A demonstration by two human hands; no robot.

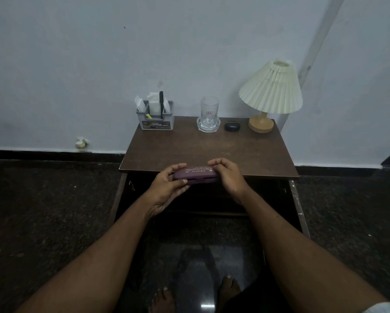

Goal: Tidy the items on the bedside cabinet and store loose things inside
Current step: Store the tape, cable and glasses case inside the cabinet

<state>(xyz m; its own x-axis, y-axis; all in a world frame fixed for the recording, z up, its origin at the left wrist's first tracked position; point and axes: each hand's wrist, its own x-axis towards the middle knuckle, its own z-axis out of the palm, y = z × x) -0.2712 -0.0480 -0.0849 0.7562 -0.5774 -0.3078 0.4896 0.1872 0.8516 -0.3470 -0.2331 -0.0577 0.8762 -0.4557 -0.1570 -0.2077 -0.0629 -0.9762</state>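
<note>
A purple spectacle case (197, 173) with gold lettering is held at the front edge of the brown bedside cabinet (207, 145). My left hand (168, 187) grips its left end, thumb under and fingers over. My right hand (229, 177) grips its right end with curled fingers. Below the top, the cabinet's dark inside (212, 199) stands open. At the back of the top stand a grey organiser (155, 117) with papers and a pen, a glass (209, 114) on a clear coaster, a small black earbud case (232, 126) and a pleated lamp (271, 91).
The cabinet stands against a pale wall on dark speckled floor. Its open doors (296, 199) flank the opening on both sides. My bare feet (229, 290) are on the glossy floor in front.
</note>
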